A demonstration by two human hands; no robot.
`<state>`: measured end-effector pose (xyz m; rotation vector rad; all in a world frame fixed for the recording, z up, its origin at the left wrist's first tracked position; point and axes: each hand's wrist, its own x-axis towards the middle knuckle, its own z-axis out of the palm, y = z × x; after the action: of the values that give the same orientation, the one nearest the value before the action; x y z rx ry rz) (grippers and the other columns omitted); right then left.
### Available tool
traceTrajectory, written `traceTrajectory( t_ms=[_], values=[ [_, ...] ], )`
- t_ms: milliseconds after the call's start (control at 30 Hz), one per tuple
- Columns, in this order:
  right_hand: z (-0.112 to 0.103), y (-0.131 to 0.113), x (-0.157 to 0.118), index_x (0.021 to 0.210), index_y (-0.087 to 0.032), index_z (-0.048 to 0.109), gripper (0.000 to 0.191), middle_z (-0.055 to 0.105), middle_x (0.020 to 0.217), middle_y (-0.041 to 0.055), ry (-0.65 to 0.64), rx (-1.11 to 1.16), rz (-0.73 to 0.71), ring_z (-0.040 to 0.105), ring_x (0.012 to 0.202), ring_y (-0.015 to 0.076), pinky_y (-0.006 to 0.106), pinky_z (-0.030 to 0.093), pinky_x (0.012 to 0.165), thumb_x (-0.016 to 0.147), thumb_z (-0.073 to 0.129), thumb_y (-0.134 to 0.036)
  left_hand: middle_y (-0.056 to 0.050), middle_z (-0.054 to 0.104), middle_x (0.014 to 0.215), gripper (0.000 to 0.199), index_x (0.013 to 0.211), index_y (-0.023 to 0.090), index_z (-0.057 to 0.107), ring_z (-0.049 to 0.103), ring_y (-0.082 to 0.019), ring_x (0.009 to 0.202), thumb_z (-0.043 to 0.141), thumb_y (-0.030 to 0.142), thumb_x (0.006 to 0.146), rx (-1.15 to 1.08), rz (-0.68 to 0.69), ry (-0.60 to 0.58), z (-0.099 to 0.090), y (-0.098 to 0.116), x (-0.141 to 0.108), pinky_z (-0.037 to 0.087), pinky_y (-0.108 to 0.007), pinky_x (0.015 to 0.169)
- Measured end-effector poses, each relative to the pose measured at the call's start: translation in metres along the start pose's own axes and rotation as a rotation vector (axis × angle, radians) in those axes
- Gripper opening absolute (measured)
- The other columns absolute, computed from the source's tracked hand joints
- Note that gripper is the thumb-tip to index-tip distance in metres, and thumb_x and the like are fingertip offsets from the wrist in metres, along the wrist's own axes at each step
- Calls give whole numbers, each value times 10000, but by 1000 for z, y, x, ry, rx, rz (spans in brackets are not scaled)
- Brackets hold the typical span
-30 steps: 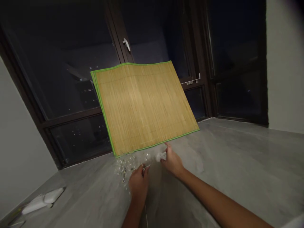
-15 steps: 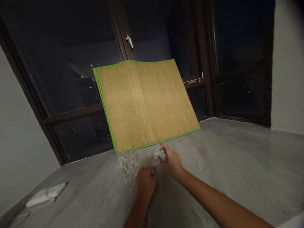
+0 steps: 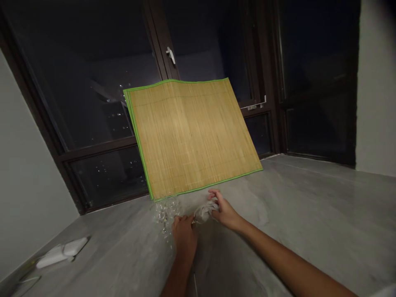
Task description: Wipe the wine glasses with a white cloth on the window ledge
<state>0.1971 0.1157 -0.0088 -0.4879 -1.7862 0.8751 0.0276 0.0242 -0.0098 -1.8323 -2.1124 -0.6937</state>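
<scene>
My left hand (image 3: 185, 236) is closed around what looks like the stem of a wine glass, most of it hidden by my fingers. The clear bowl of this glass (image 3: 198, 217) tilts to the right. A crumpled whitish cloth (image 3: 206, 210) is bunched at the bowl; whether it sits inside or around it I cannot tell. My right hand (image 3: 227, 212) grips the cloth with the thumb low and the index finger lifted. Just left of my left hand stand several clear stemmed glasses (image 3: 165, 212), close together on the grey marbled surface (image 3: 278, 214).
A bamboo mat (image 3: 192, 132) with green edging leans against the dark-framed window (image 3: 102, 154) behind the glasses. At the lower left lies a white object with a band or cord (image 3: 63, 251), near a thin cable (image 3: 29, 280). A wall (image 3: 375, 95) rises at the right.
My left hand has shifted slightly left and the glass now tilts further over. The cloth has dropped lower and spread at the bowl, and my right hand's fingers have opened somewhat.
</scene>
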Motion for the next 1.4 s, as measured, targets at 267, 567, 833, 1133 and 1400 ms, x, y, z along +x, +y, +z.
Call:
traceTrajectory(
  t_ms=[267, 567, 833, 1133, 1400],
  values=[
    [2, 3, 2, 1285, -223, 415, 634, 615, 923, 4, 73, -101, 62, 586, 793, 157, 280, 452, 730, 682, 559, -91, -61, 720, 912, 349, 1086, 222, 727, 541, -254, 939, 491, 149, 838, 26, 13, 0, 0, 3, -1, 360, -344, 811],
    [-4, -22, 1, 1302, -239, 408, 660, 656, 951, 5, -71, 319, 260, 555, 640, 101, 233, 420, 595, 704, 685, -264, -60, 720, 957, 375, 1133, 220, 707, 536, -253, 993, 486, 148, 839, 22, -45, 87, 1, 1, -1, 361, -356, 850],
    [-2, -34, -9, 1459, -266, 298, 930, 662, 1033, 28, -324, 291, 258, 610, 783, 137, 233, 460, 657, 652, 756, -195, -56, 709, 982, 381, 1068, 245, 724, 513, -283, 1058, 485, 99, 811, 55, -56, 147, 1, -1, -5, 338, -391, 875],
    [-12, -31, -4, 1332, -273, 459, 733, 638, 926, 2, -257, 339, 341, 568, 651, 106, 187, 403, 510, 654, 729, -201, -47, 701, 897, 334, 986, 218, 735, 522, -233, 973, 493, 87, 798, -115, -26, 78, 4, 0, 0, 370, -327, 866],
    [-16, -32, 1, 1274, -275, 465, 686, 634, 848, -13, -78, 537, 387, 564, 624, 116, 183, 377, 462, 642, 729, -257, -49, 684, 774, 229, 761, 209, 708, 549, -228, 895, 491, 157, 813, -303, -66, 126, 10, -1, 3, 386, -319, 809]
  ],
)
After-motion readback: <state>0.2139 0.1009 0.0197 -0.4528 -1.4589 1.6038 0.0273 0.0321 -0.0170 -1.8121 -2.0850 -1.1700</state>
